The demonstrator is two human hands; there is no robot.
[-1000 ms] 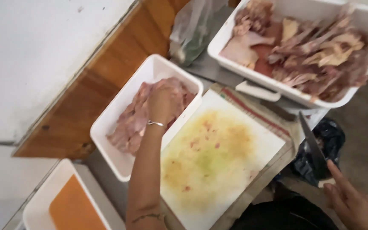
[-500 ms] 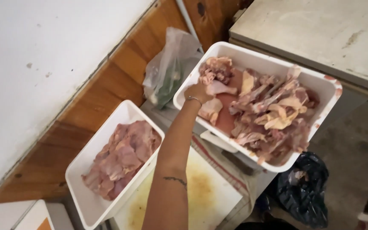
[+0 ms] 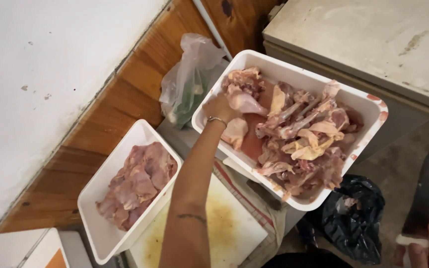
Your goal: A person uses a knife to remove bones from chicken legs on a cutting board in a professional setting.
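Pink raw chicken piece [image 3: 244, 101] sits in big white tub [image 3: 373, 106], L hand [image 3: 220, 108] pinching it. R hand [image 3: 425, 248], far right of tub, grips knife [image 3: 421, 198].

A narrow worktop [image 3: 184, 141] runs diagonally through the frame, most of its surface covered. At lower left, a white rectangular tub [image 3: 106, 233] of pale raw meat pieces stands on it. Just beside that tub, at bottom centre, lies a white cutting board [image 3: 229, 233], stained yellow, resting on a striped cloth [image 3: 254, 198] whose red-lined edge shows along the board's right side. In the upper middle, a larger white tub [image 3: 294, 74] heaped with raw chicken pieces and bones sits on the worktop, its lower right end jutting out beyond the edge. Left of it, against the wooden wall panel, slumps a clear plastic bag [image 3: 189, 74] with something green inside.
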